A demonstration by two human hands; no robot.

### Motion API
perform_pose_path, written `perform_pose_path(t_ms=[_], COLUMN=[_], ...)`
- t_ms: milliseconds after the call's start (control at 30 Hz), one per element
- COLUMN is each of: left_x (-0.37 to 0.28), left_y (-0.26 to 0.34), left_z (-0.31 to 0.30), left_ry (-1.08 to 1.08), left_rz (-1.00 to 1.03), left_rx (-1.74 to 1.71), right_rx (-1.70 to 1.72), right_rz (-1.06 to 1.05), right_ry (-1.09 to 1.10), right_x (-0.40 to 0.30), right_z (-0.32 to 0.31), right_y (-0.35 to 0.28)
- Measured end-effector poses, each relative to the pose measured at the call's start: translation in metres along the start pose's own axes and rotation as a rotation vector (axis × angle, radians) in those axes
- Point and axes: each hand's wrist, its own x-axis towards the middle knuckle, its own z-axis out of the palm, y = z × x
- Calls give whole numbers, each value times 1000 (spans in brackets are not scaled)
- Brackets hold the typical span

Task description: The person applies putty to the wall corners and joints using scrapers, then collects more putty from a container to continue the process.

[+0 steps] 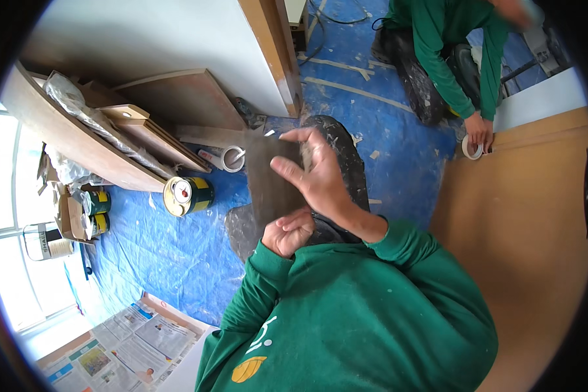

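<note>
A dark brown, blurred sheet that looks like sandpaper (273, 188) is held up in front of my knees. My left hand (290, 232) grips it at its lower edge, fingers curled. Over its right side is my right hand (318, 174), thumb and forefinger spread apart; whether it touches the sheet is hard to tell. Beneath are my dark, paint-spotted trousers (345, 152). Just left of the sheet, a small white pot (232, 159) stands on the floor with a light-coloured stick or handle in it. A white tube (209, 159) lies beside the pot.
Blue sheeting (166, 264) covers the floor. Paint tins (201, 193) and leaning boards (142, 132) stand left, newspaper (142, 343) at lower left. A large wooden panel (514, 235) fills the right. Another person in green kneels at upper right, hands (477, 130) by a tape roll (472, 148).
</note>
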Motion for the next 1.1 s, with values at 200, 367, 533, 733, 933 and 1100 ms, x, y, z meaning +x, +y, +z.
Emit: perform_pose_path(t_ms=[200,367,533,733,933,1100], left_x=[15,13,20,23,21,19], left_y=[-5,-12,-18,-23,-29,-38], left_z=[40,56,60,50,46,43], left_ry=[151,293,115,129,177,235], left_rz=[569,1211,1511,1716,1758,1665], left_rx=[756,1067,1161,1433,1651,1754], right_rx=[418,248,125,-30,128,120], right_rz=[40,116,63,-71,33,55], right_ry=[168,291,345,392,410,410], right_x=[-7,-11,-24,-22,-24,-23], right_z=[-20,-59,-56,-47,-41,-42], right_y=[-20,-9,-1,13,7,9])
